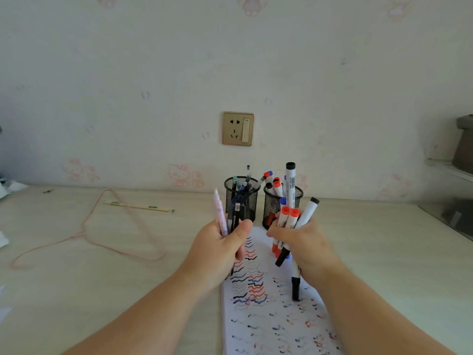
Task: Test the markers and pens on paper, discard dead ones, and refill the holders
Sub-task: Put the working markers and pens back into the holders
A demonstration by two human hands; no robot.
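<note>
Head view: both forearms reach forward over the pale wooden table (89, 290).
Left hand (220, 249): fingers and thumb curled round a bundle of thin pens (226, 216), one pale pink, others dark; their lower ends are hidden in the fist.
Right hand (304, 242): curled round a bunch of white markers with red, blue and black caps (290, 221); one black-tipped marker (295, 280) sticks out below the palm.
Paper: the white sheet covered in red, blue and black squiggles (258, 303) lies under and between the hands, cut off at the bottom edge.
Holders: just beyond the left hand, a black mesh cup with pens (242, 198); just beyond the right hand, a black mesh cup with markers (281, 201), its lower part hidden by the fingers.
Further left: a pink wire hanger (84, 231) and wrapped chopsticks (138, 206).
Wall: a gold socket plate (238, 128).
</note>
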